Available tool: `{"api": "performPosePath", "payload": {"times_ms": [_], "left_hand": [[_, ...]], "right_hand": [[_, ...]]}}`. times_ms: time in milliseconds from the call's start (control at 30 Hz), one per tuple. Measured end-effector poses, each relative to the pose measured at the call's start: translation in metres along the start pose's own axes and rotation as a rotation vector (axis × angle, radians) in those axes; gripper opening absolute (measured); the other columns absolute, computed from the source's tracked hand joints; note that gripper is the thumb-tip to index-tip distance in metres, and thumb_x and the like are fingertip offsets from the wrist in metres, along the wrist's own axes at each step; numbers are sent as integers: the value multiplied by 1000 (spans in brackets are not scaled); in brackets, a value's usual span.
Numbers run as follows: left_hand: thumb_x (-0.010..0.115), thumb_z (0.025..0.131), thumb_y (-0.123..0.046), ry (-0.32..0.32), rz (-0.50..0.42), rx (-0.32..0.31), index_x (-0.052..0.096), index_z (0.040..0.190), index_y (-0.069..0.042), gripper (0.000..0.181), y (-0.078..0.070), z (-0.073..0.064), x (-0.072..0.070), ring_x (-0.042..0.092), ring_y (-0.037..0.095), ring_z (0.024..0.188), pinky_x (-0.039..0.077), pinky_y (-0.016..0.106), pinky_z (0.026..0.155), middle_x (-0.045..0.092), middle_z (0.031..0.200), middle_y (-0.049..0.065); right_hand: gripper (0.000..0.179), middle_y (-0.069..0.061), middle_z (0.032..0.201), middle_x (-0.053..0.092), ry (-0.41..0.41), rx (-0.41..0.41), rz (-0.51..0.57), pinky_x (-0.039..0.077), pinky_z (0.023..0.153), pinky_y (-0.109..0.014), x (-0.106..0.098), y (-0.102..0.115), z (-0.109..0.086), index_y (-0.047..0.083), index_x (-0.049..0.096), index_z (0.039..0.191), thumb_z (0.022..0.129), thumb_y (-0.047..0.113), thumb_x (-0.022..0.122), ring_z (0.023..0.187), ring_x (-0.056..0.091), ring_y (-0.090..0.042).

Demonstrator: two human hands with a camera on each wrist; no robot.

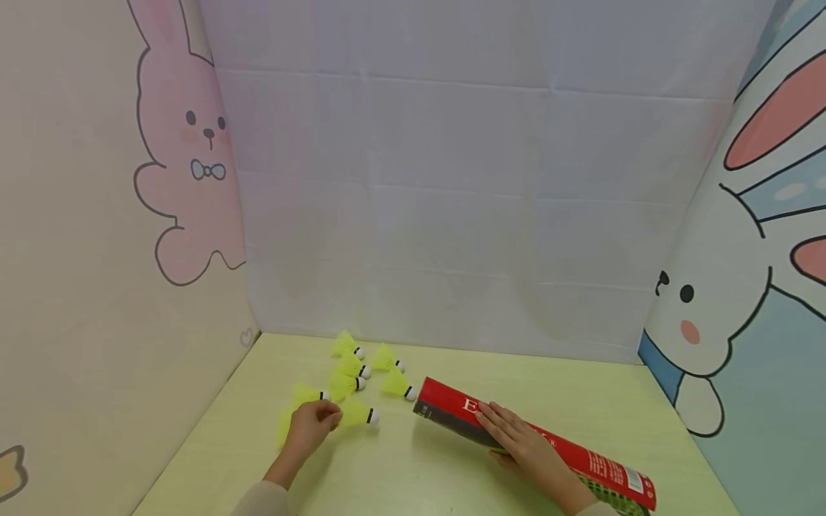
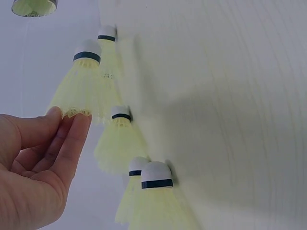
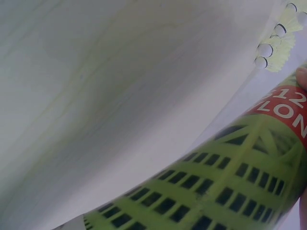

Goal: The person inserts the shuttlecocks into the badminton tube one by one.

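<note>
My left hand (image 1: 310, 426) pinches a yellow shuttlecock (image 1: 356, 413) between thumb and fingers at the edge of its skirt. The white cork of this shuttlecock (image 2: 79, 86) points away from the fingers, toward the tube side. My right hand (image 1: 525, 448) holds a long red, black and green shuttlecock tube (image 1: 448, 396), which lies slanted with its left end raised. In the right wrist view, the tube (image 3: 206, 177) shows its green netted print, and only a bit of the hand appears at the right edge. More yellow shuttlecocks (image 1: 347, 385) lie behind and beside the left hand.
A pale yellow table (image 1: 361, 480) bears everything. One shuttlecock (image 1: 399, 387) lies close to the tube's left end. A white sheet (image 1: 452, 215) hangs along the back edge, and walls with rabbit drawings (image 1: 716, 322) stand at both sides.
</note>
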State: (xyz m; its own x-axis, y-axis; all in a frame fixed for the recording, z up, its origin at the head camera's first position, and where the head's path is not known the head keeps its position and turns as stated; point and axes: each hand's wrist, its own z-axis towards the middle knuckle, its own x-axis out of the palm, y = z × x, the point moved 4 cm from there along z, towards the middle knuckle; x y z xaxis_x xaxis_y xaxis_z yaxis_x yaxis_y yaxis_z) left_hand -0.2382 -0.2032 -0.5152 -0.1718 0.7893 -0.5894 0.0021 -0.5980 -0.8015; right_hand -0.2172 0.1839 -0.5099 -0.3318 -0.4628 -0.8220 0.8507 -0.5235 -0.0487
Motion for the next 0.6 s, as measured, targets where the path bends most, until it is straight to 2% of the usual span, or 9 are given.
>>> {"api": "performPosePath", "payload": {"times_ms": [167, 300, 467, 600], "left_hand": [[70, 88, -6, -19, 1, 41, 69, 84, 2, 9, -10, 1, 1, 62, 12, 65, 52, 24, 57, 66, 73, 1], [69, 87, -5, -39, -36, 78, 70, 86, 0, 5, -17, 0, 2, 62, 13, 65, 53, 24, 58, 67, 74, 3], [70, 87, -4, -35, -138, 75, 70, 86, 1, 4, -25, 1, 5, 64, 16, 68, 56, 25, 63, 69, 78, 7], [69, 87, -3, -24, -175, 72, 70, 89, 2, 6, -33, 3, 9, 65, 17, 70, 57, 26, 65, 69, 79, 7]], "right_hand": [[61, -14, 144, 46, 8, 2, -5, 17, 113, -20, 0, 0, 0, 2, 45, 142, 103, 46, 28, 134, 40, -27], [61, -14, 145, 45, 7, -1, 10, 15, 113, -19, 1, 0, -1, 2, 44, 143, 102, 46, 31, 135, 40, -27], [60, -15, 145, 45, -4, -11, 15, 15, 113, -19, 1, -1, -1, 1, 44, 142, 102, 44, 34, 134, 41, -29], [61, -14, 146, 44, 3, -6, 6, 15, 112, -19, 1, 0, -2, 3, 43, 143, 102, 46, 33, 134, 41, -28]]}}
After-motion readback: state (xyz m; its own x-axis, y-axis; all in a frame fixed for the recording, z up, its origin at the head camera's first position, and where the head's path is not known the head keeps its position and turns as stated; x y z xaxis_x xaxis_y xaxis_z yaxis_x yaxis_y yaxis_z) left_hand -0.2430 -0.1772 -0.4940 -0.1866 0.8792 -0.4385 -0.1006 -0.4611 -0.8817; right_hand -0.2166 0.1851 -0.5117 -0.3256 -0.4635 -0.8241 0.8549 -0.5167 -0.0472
